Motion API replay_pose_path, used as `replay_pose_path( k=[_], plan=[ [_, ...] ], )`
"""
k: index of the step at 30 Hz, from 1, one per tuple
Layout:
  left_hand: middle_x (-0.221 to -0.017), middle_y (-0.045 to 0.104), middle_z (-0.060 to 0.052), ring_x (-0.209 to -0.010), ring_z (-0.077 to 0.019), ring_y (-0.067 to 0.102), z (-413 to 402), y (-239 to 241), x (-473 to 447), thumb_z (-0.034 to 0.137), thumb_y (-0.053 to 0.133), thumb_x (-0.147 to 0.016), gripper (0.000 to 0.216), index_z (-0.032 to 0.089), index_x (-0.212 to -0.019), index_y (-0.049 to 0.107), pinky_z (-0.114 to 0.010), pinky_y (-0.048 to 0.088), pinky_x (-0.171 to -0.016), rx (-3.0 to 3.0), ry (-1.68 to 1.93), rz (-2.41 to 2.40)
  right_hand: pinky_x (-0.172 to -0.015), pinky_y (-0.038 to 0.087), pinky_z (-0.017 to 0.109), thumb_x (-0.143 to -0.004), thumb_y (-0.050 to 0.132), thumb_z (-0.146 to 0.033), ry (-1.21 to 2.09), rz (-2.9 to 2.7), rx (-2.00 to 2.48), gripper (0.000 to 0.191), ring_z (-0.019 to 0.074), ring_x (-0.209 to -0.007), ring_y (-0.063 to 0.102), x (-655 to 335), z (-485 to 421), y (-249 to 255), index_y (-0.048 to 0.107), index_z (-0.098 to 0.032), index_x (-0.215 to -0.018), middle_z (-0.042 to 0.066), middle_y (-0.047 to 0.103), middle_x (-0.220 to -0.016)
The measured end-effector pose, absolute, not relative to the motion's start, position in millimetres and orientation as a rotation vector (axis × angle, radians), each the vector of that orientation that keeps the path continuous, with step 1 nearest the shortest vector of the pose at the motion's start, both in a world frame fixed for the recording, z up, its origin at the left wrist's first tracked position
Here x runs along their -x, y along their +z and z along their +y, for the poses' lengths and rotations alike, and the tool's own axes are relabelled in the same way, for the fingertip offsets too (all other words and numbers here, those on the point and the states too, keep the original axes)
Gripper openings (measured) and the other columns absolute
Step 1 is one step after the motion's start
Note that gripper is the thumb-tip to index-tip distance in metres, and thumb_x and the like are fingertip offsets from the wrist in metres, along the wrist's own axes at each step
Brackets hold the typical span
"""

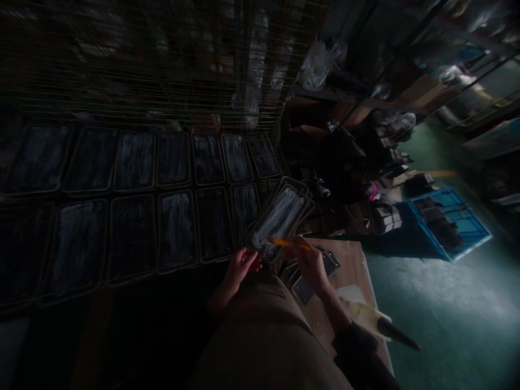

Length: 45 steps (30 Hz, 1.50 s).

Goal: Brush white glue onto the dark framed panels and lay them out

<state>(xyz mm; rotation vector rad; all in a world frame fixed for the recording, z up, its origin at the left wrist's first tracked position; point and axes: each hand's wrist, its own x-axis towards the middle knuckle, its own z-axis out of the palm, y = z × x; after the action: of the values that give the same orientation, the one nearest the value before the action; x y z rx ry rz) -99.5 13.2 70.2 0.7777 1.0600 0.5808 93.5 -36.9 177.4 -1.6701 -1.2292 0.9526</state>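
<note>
My left hand (242, 265) is closed on the near edge of a dark rectangular panel (280, 218) with whitish streaks on its face, holding it tilted up on top of a small stack of similar panels. My right hand (311, 260) is closed on a thin orange brush-like tool (284, 242), its tip resting on the lower part of that panel. Two rows of the same streaked panels (134, 216) lie flat in front of me, laid side by side.
A small wooden table (349, 265) at my right carries several small shiny pieces (331, 262). A wire rack (162, 65) rises behind the panels. Cluttered shelves (365, 135) and a blue crate (447, 222) stand on the green floor at the right.
</note>
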Motion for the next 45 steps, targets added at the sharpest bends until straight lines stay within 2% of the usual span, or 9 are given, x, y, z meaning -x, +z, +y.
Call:
replay_pose_path(
  k=[4,11,17,24,29,33,38,40,45],
  plan=[
    [-0.072,0.067,-0.005,-0.059,-0.0158,0.067,14.3,65.5,100.9,0.05,0.066,-0.075,0.039,0.013,-0.083,0.057,-0.023,0.052,-0.052,-0.791,0.597,1.088,-0.062,0.056,0.026,-0.095,0.044,-0.046,1.125,-1.24,1.587,0.037,0.0168,-0.065,0.067,-80.6,-18.2,165.9,0.061,-0.017,-0.109,0.003,0.068,-0.074],
    [-0.071,0.066,-0.004,-0.059,-0.0154,0.067,16.4,69.5,98.7,0.048,0.065,-0.075,0.037,0.013,-0.084,0.057,-0.023,0.051,-0.051,-0.824,0.573,1.095,-0.061,0.058,0.028,-0.09,0.049,-0.052,0.816,-0.955,1.646,0.039,0.0186,-0.065,0.068,-105.0,12.8,154.2,0.06,-0.017,-0.103,0.003,0.067,-0.072],
    [-0.071,0.067,-0.004,-0.06,-0.0166,0.068,20.4,64.0,97.7,0.052,0.063,-0.075,0.042,0.014,-0.091,0.054,-0.024,0.052,-0.052,-0.779,0.586,1.094,-0.051,0.056,0.027,-0.088,0.053,-0.053,0.998,-0.921,1.576,0.038,0.0191,-0.056,0.067,-98.9,12.5,143.4,0.061,-0.017,-0.098,0.003,0.067,-0.066],
    [-0.069,0.067,-0.003,-0.057,-0.0182,0.067,22.3,65.2,94.2,0.056,0.069,-0.066,0.049,0.015,-0.088,0.054,-0.027,0.052,-0.05,-0.758,0.6,1.117,-0.055,0.056,0.029,-0.087,0.052,-0.052,0.617,-0.743,1.546,0.038,0.0177,-0.056,0.065,-152.2,62.2,119.7,0.058,-0.017,-0.099,0.002,0.068,-0.068],
    [-0.068,0.068,-0.004,-0.057,-0.0186,0.067,21.3,67.4,93.9,0.054,0.07,-0.066,0.047,0.015,-0.087,0.057,-0.027,0.052,-0.05,-0.743,0.598,1.134,-0.065,0.056,0.028,-0.091,0.047,-0.049,0.422,-0.878,1.613,0.037,0.0171,-0.067,0.067,-169.5,66.8,125.9,0.059,-0.018,-0.106,0.002,0.068,-0.076],
    [-0.068,0.068,-0.004,-0.058,-0.0188,0.068,20.8,66.5,94.4,0.051,0.071,-0.066,0.044,0.015,-0.087,0.058,-0.027,0.053,-0.052,-0.734,0.601,1.145,-0.066,0.054,0.025,-0.092,0.047,-0.046,0.626,-1.094,1.696,0.033,0.0168,-0.069,0.068,-145.1,22.9,131.9,0.061,-0.018,-0.103,0.002,0.068,-0.075],
    [-0.069,0.068,-0.004,-0.059,-0.018,0.067,20.8,66.3,93.7,0.047,0.072,-0.065,0.04,0.014,-0.083,0.059,-0.026,0.053,-0.052,-0.706,0.616,1.161,-0.056,0.053,0.023,-0.095,0.044,-0.043,0.97,-1.144,1.667,0.03,0.0155,-0.06,0.066,-126.2,-25.3,149.1,0.061,-0.018,-0.101,0.0,0.066,-0.069],
    [-0.069,0.068,-0.005,-0.06,-0.0182,0.067,20.5,66.6,93.1,0.046,0.071,-0.066,0.039,0.013,-0.084,0.061,-0.026,0.053,-0.053,-0.72,0.608,1.159,-0.055,0.053,0.023,-0.094,0.046,-0.045,0.888,-1.137,1.7,0.031,0.0159,-0.06,0.066,-139.3,-18.1,152.2,0.06,-0.018,-0.1,0.001,0.066,-0.069],
    [-0.068,0.069,-0.005,-0.061,-0.0203,0.068,17.6,67.1,91.1,0.044,0.073,-0.065,0.038,0.014,-0.082,0.059,-0.028,0.054,-0.054,-0.703,0.619,1.147,-0.063,0.052,0.023,-0.095,0.042,-0.047,0.414,-1.162,1.815,0.036,0.0164,-0.07,0.068,-193.8,36.0,143.2,0.059,-0.017,-0.104,0.004,0.069,-0.078]
  ],
)
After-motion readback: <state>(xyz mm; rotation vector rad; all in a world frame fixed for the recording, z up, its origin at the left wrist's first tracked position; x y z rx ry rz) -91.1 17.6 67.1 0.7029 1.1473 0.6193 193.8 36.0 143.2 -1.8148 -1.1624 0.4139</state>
